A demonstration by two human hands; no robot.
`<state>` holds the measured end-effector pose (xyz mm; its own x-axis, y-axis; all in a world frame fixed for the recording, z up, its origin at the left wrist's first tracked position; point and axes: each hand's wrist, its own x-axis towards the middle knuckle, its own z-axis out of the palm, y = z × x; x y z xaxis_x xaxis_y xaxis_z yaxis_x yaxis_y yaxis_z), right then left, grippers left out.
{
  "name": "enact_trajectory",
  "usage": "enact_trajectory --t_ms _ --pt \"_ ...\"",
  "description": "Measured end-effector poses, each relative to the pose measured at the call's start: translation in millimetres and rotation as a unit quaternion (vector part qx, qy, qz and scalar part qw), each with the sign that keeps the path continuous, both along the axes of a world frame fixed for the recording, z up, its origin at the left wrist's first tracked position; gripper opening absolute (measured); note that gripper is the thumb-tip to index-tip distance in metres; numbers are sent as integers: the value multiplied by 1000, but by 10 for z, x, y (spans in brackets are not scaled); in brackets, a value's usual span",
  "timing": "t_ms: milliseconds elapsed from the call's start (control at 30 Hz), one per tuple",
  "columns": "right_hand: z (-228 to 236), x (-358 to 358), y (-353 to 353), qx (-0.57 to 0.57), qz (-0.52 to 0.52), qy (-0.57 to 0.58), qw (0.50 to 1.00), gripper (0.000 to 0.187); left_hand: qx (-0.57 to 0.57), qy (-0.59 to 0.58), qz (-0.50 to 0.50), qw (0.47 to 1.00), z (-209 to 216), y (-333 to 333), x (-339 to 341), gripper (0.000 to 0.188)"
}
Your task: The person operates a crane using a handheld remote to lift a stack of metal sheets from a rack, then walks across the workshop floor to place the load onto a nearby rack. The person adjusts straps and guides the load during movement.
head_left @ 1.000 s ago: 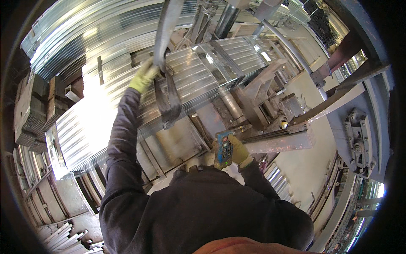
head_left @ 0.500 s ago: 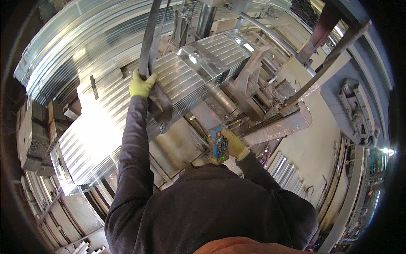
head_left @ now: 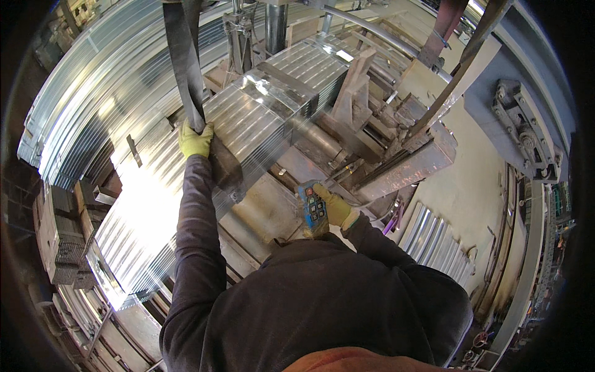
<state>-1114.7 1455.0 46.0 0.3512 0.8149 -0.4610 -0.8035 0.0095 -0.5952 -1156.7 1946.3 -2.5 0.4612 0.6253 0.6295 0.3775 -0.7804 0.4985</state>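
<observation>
My left hand [head_left: 196,140], in a yellow glove, is closed around a dark flat lifting strap [head_left: 184,68] that hangs from above. The strap passes round a bundle of shiny ribbed metal profiles [head_left: 242,115], its lower part draped over the bundle's near side. In my right hand [head_left: 336,206], also gloved in yellow, is a blue handheld remote control [head_left: 312,204] with dark buttons. That hand stays close to my chest, and the remote's button face is turned up.
More long metal profiles [head_left: 93,93] lie beyond the bundle at the far left. Dark stacked pieces [head_left: 62,242] stand at left. A machine frame with a roller [head_left: 319,139] sits right of the bundle. Loose silver bars [head_left: 437,242] lie on the floor at right, below a grey machine panel [head_left: 527,105].
The strap's upper part has swung left and looks twisted above my left hand. My left hand sits slightly lower and further left in view. The remote is still in my right hand.
</observation>
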Motion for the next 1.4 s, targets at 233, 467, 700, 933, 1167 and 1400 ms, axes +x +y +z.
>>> enact_trajectory --t_ms 233,467,700,933,1167,1400 --pt "-111 -18 -179 22 9 28 999 53 -414 -188 -133 880 288 -172 -220 26" --pt "-156 -41 -245 48 7 -50 998 42 -368 -138 25 919 466 -1322 -709 31" --pt "-252 -36 -239 71 16 36 997 46 -395 -155 68 903 568 -735 -506 34" --pt "-810 213 -529 -42 -33 -110 992 52 -346 -207 82 911 405 -704 -270 36" --pt "-633 189 -511 -28 -34 -44 998 62 -372 -224 36 900 632 -830 -360 37" --pt "-743 147 -271 2 24 6 1000 60 -333 -146 46 930 896 -781 -479 42"
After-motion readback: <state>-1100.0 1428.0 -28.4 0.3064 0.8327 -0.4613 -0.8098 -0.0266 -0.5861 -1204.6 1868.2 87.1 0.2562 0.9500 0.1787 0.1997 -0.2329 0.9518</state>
